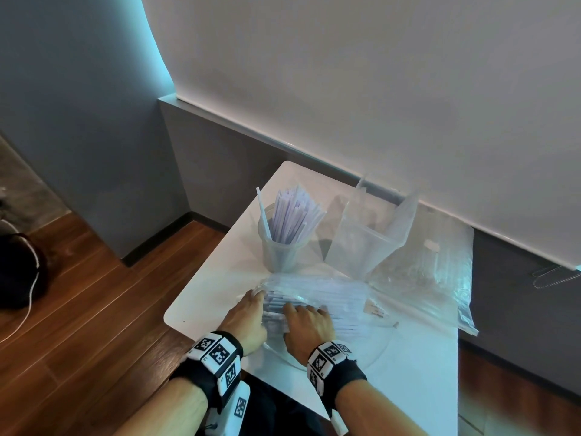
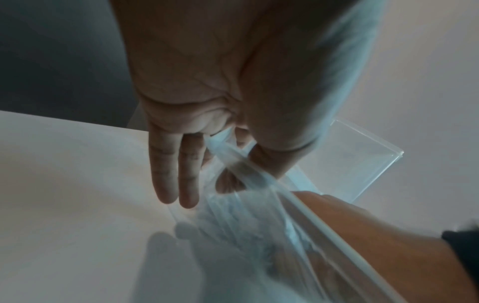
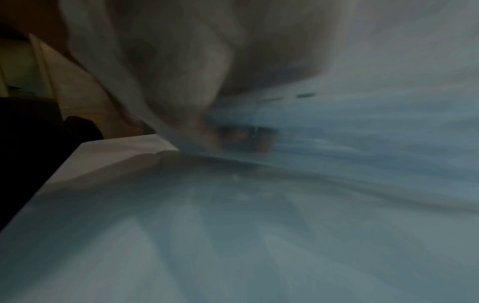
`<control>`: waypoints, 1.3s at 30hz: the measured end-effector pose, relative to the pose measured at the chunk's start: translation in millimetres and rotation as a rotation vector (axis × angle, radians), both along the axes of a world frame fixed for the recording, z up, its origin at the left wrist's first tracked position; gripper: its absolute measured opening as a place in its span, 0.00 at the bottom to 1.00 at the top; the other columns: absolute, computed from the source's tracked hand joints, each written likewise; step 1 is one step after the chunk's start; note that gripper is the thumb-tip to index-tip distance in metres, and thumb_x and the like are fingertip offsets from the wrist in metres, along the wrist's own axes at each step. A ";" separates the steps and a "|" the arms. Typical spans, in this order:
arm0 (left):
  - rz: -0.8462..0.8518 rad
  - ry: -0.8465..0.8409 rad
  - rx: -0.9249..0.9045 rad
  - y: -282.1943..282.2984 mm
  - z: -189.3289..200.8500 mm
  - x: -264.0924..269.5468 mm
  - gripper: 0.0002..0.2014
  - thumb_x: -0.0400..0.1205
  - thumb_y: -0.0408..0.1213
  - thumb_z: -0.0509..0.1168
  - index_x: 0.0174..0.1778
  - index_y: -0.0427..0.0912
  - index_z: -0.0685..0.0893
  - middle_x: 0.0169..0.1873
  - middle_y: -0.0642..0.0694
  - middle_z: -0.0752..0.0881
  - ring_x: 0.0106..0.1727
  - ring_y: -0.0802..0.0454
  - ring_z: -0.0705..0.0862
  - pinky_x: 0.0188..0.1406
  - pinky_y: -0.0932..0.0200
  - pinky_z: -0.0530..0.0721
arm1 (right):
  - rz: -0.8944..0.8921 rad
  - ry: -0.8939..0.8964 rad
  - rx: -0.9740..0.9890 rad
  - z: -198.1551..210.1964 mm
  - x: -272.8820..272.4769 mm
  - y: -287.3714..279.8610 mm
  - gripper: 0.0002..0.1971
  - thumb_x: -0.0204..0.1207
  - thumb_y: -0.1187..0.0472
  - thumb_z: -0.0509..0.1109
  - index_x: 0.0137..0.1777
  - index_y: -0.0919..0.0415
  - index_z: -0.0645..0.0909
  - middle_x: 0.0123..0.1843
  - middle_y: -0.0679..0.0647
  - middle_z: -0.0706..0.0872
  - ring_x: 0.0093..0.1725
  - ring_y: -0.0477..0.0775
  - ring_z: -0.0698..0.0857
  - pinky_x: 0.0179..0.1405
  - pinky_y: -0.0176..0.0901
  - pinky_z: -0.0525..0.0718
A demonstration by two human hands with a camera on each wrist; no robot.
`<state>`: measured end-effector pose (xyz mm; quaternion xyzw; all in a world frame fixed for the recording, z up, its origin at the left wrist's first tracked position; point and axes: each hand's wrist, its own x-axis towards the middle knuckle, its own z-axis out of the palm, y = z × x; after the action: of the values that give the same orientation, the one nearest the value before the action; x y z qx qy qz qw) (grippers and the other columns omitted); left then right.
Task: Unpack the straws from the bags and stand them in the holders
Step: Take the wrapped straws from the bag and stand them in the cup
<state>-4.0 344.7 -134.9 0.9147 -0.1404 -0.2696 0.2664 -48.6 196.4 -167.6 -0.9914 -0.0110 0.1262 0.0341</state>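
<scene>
A clear bag of white straws (image 1: 333, 294) lies across the white table (image 1: 418, 372). My left hand (image 1: 251, 306) is at the bag's left end. In the left wrist view, this hand (image 2: 228, 164) pinches the bag's edge (image 2: 233, 155) between thumb and forefingers, with two fingers (image 2: 176, 174) held straight. My right hand (image 1: 306, 313) lies over the straw bundle, fingers curled onto it. In the blurred right wrist view, the fingertips (image 3: 243, 139) show through plastic. Behind stand a round clear cup (image 1: 279, 250) full of straws (image 1: 292, 215) and a bare rectangular acrylic holder (image 1: 364, 237).
A flattened clear bag (image 1: 440, 272) lies at the table's right, reaching over the edge. The wall runs close behind the holders. Wooden floor (image 1: 94, 309) lies to the left, with a dark object and a white cable (image 1: 28, 297) on it.
</scene>
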 end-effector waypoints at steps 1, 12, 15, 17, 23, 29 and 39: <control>0.005 0.005 0.005 0.6 -0.5 0.8 0.33 0.80 0.29 0.61 0.82 0.45 0.59 0.80 0.45 0.66 0.76 0.46 0.72 0.76 0.55 0.70 | -0.021 -0.013 0.040 1.2 -0.4 -3.0 0.17 0.75 0.57 0.66 0.64 0.52 0.74 0.56 0.51 0.88 0.55 0.59 0.86 0.68 0.58 0.72; 0.059 0.069 -0.016 2.4 -6.0 8.2 0.37 0.78 0.30 0.63 0.83 0.53 0.58 0.79 0.49 0.70 0.74 0.45 0.75 0.75 0.49 0.75 | -0.234 -0.284 0.639 69.2 -7.8 -15.8 0.14 0.82 0.50 0.67 0.47 0.62 0.85 0.43 0.52 0.88 0.43 0.56 0.86 0.44 0.43 0.78; 0.060 0.064 -0.028 0.9 -7.3 7.7 0.37 0.78 0.29 0.65 0.81 0.54 0.59 0.76 0.49 0.73 0.72 0.47 0.77 0.72 0.52 0.77 | -0.470 -0.355 1.001 83.3 -8.2 -15.6 0.19 0.78 0.44 0.68 0.41 0.61 0.85 0.37 0.44 0.89 0.41 0.39 0.86 0.42 0.30 0.78; 0.057 0.059 -0.024 0.6 -6.9 6.9 0.37 0.79 0.28 0.64 0.82 0.52 0.59 0.77 0.48 0.72 0.73 0.46 0.76 0.73 0.52 0.76 | -0.529 -0.342 1.036 77.4 -9.2 -16.8 0.17 0.75 0.43 0.70 0.41 0.58 0.85 0.38 0.43 0.89 0.43 0.39 0.87 0.45 0.31 0.80; 0.037 0.049 -0.026 -0.1 -3.2 4.8 0.36 0.77 0.28 0.61 0.82 0.49 0.60 0.78 0.46 0.70 0.75 0.44 0.74 0.75 0.52 0.73 | -0.491 -0.183 0.851 57.3 -12.6 -28.0 0.14 0.74 0.54 0.72 0.33 0.63 0.81 0.39 0.61 0.84 0.37 0.53 0.84 0.41 0.48 0.84; 0.048 0.053 -0.019 -0.6 -3.5 4.6 0.36 0.78 0.27 0.60 0.83 0.48 0.58 0.80 0.46 0.68 0.77 0.43 0.72 0.75 0.54 0.71 | -0.439 -0.169 0.815 57.8 -14.0 -37.8 0.15 0.71 0.53 0.72 0.24 0.52 0.75 0.25 0.49 0.78 0.24 0.46 0.76 0.28 0.39 0.76; 0.004 -0.014 -0.065 0.6 -2.3 3.6 0.40 0.76 0.26 0.62 0.83 0.52 0.56 0.77 0.48 0.71 0.70 0.46 0.78 0.71 0.57 0.76 | -0.217 -0.496 0.882 203.4 55.6 -51.0 0.07 0.76 0.60 0.74 0.36 0.57 0.86 0.23 0.52 0.87 0.21 0.48 0.86 0.30 0.37 0.86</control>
<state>-0.4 345.3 -137.2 0.9078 -0.1489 -0.2579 0.2953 7.0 145.5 35.8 -0.8782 0.0322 -0.1335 0.4582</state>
